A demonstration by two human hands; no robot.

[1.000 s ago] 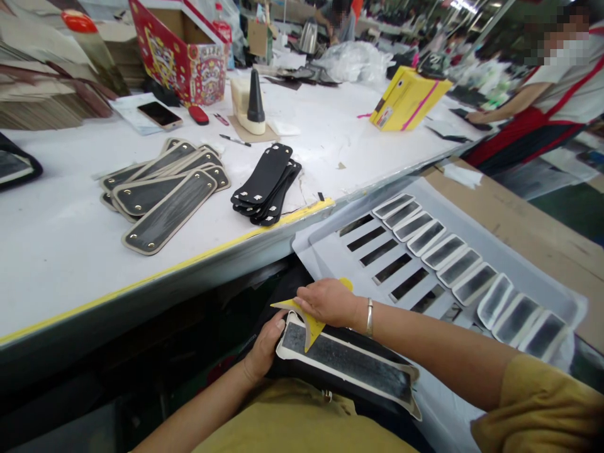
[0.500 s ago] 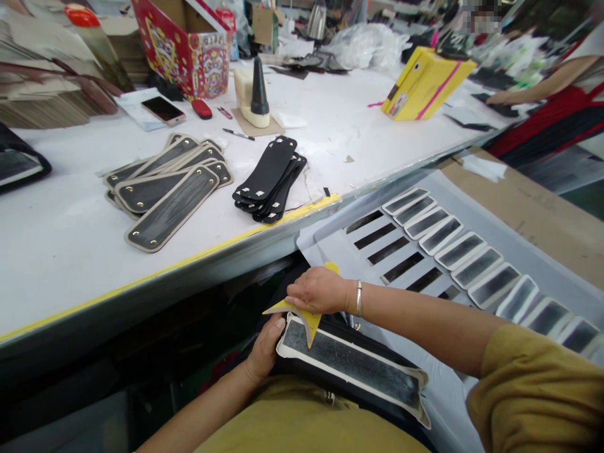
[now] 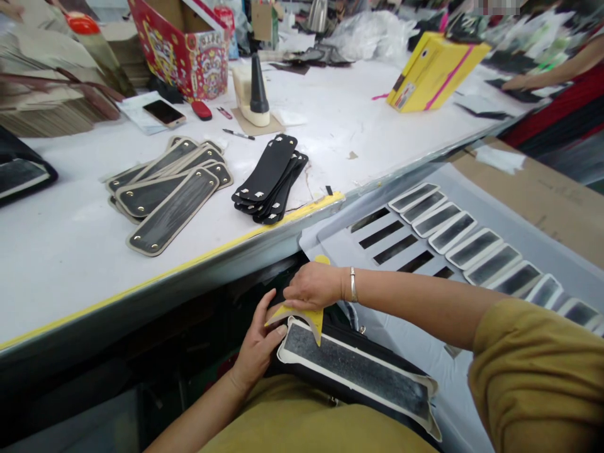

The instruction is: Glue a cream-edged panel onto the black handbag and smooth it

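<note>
A black bag-like piece (image 3: 330,385) lies across my lap, its full shape hidden. On top of it is a long dark panel (image 3: 353,365) with a raised off-white border, curled at the right end. My right hand (image 3: 309,286) is closed on a yellow scraper-like piece (image 3: 315,318) whose lower edge is curved inward. One pointed corner of that piece meets the panel's upper left part. My left hand (image 3: 257,346) is at the panel's left end, fingers spread and thumb by the border; some fingers are partly behind the yellow piece.
Bordered strips (image 3: 172,207) with rivets and stacked black strips (image 3: 268,176) lie on the white table (image 3: 70,264). Bordered panels (image 3: 453,229) line a sheet at right. Farther back are a phone (image 3: 163,113), glue-type bottle (image 3: 257,94), yellow box (image 3: 434,72) and another person's hand (image 3: 516,83).
My left hand's fingers have opened out from the panel's end and lifted. The yellow piece has turned slightly in my right hand, its point shifting a little right. The view has shifted slightly.
</note>
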